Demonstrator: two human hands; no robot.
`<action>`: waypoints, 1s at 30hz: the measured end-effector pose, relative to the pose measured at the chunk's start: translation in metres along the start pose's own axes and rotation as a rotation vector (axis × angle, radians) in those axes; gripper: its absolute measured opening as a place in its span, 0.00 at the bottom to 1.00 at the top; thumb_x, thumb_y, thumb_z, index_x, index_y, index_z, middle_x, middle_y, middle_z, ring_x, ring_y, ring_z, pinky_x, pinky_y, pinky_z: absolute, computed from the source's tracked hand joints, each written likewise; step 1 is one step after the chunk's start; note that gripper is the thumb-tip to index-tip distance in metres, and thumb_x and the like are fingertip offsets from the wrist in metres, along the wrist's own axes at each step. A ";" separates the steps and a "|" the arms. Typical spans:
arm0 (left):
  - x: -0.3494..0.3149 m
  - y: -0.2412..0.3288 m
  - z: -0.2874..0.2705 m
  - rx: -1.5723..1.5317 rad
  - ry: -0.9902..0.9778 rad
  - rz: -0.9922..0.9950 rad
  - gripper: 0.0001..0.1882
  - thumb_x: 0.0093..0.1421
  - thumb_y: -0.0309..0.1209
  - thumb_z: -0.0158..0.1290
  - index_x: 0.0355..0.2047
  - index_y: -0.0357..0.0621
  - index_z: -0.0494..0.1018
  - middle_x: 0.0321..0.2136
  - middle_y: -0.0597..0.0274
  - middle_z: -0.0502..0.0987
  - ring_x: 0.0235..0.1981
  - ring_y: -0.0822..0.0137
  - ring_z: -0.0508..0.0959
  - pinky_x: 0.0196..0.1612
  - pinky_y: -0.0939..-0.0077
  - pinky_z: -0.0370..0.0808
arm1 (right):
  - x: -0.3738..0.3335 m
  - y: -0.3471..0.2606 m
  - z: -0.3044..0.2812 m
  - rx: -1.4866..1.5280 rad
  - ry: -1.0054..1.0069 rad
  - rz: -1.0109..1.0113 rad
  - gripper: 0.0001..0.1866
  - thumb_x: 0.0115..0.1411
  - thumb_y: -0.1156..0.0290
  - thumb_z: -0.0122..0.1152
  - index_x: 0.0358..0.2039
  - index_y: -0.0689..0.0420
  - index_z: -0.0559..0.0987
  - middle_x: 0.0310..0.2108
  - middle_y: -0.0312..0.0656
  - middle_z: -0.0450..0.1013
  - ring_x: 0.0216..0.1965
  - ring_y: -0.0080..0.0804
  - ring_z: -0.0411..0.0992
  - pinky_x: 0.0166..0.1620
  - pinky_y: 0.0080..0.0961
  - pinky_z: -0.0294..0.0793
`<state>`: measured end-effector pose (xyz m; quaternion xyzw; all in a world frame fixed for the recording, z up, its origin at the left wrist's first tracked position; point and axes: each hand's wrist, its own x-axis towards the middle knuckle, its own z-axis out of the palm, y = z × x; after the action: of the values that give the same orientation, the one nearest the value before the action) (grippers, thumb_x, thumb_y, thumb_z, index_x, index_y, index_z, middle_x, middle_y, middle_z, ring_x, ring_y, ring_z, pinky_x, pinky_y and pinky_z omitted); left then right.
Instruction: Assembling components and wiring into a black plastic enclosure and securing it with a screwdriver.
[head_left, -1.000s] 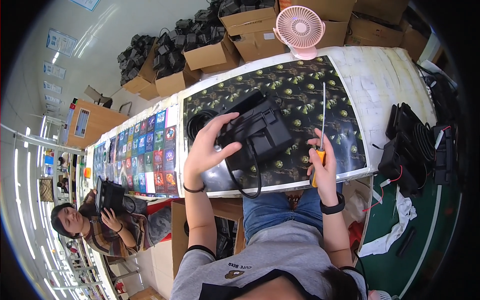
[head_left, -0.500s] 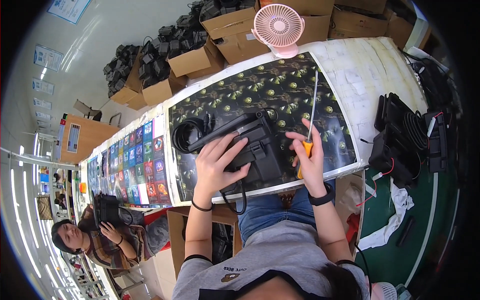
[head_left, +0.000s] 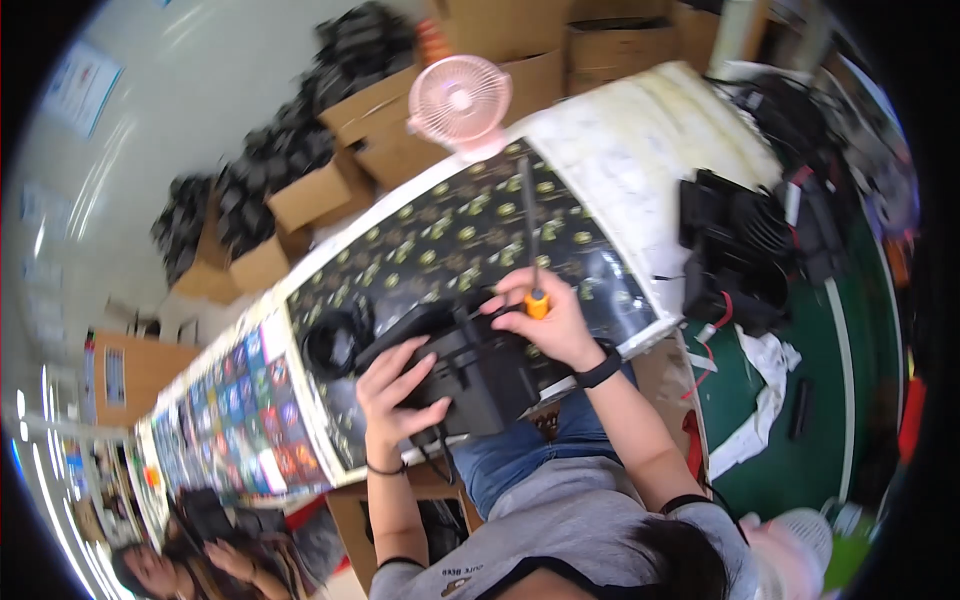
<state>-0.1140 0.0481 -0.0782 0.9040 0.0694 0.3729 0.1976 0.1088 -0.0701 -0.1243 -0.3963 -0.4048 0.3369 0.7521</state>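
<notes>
A black plastic case (head_left: 485, 375) with a latch lies tilted at the near edge of the patterned black mat (head_left: 420, 225). My left hand (head_left: 398, 395) grips its left side, thumb spread along the near face and fingers over the top. In my right hand (head_left: 553, 318) is a screwdriver (head_left: 537, 303) with a yellow handle, its long shaft pointing away from me. The fingertips of this hand reach the case's far right corner and seem to touch a thin black cable there. A coiled black cable (head_left: 333, 342) rests left of the case.
A pink fan (head_left: 460, 105) stands at the table's far edge. Beyond are cardboard boxes (head_left: 315, 195) and heaped black cases (head_left: 245, 190). More black cases with wires (head_left: 740, 250) lie to the right, near a green surface (head_left: 760, 390). Another person (head_left: 240, 560) sits at lower left.
My right hand has moved left to the case with the screwdriver still in it. The case has tilted and shifted toward me under my left hand. The whole view has turned.
</notes>
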 end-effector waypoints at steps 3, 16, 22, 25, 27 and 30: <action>0.012 0.003 0.008 -0.037 0.010 0.041 0.26 0.41 0.39 0.69 0.41 0.40 0.81 0.43 0.46 0.81 0.40 0.48 0.82 0.45 0.63 0.79 | 0.003 -0.011 -0.002 -0.041 0.080 -0.037 0.13 0.53 0.82 0.70 0.38 0.61 0.78 0.36 0.38 0.81 0.36 0.15 0.73 0.43 0.18 0.75; 0.027 -0.032 -0.027 0.566 -0.066 -0.655 0.24 0.53 0.42 0.64 0.49 0.52 0.80 0.45 0.57 0.81 0.42 0.54 0.82 0.44 0.65 0.77 | -0.015 -0.198 -0.146 -1.740 0.886 -0.278 0.15 0.56 0.65 0.67 0.44 0.47 0.81 0.30 0.43 0.77 0.33 0.42 0.76 0.37 0.35 0.76; -0.010 -0.060 -0.085 0.900 -0.007 -1.009 0.25 0.56 0.47 0.60 0.52 0.52 0.78 0.44 0.51 0.81 0.42 0.49 0.81 0.44 0.57 0.77 | -0.076 -0.259 -0.249 -1.975 1.030 0.360 0.31 0.49 0.56 0.72 0.53 0.52 0.77 0.41 0.50 0.79 0.43 0.49 0.77 0.44 0.41 0.77; 0.004 -0.047 -0.076 1.154 -0.015 -0.893 0.21 0.59 0.41 0.59 0.51 0.51 0.78 0.51 0.56 0.78 0.51 0.52 0.77 0.49 0.60 0.76 | -0.090 -0.253 -0.267 -1.950 0.996 0.404 0.32 0.47 0.59 0.74 0.53 0.55 0.77 0.42 0.53 0.79 0.44 0.51 0.77 0.46 0.40 0.77; 0.031 -0.029 -0.046 0.797 0.117 -0.595 0.20 0.56 0.35 0.62 0.50 0.50 0.78 0.53 0.57 0.77 0.52 0.53 0.76 0.53 0.62 0.74 | -0.095 -0.250 -0.263 -1.921 1.002 0.384 0.32 0.47 0.60 0.75 0.52 0.56 0.78 0.41 0.53 0.79 0.44 0.51 0.77 0.46 0.40 0.77; 0.076 0.018 0.030 0.218 -0.038 -0.197 0.21 0.49 0.29 0.65 0.46 0.48 0.79 0.51 0.57 0.77 0.50 0.54 0.77 0.54 0.62 0.73 | -0.098 -0.249 -0.239 -1.924 1.006 0.414 0.28 0.48 0.62 0.74 0.49 0.58 0.80 0.39 0.53 0.79 0.43 0.52 0.77 0.46 0.40 0.77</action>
<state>-0.0393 0.0431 -0.0402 0.9157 0.1941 0.3249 0.1354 0.3206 -0.3427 -0.0273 -0.9676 -0.0714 -0.1989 0.1378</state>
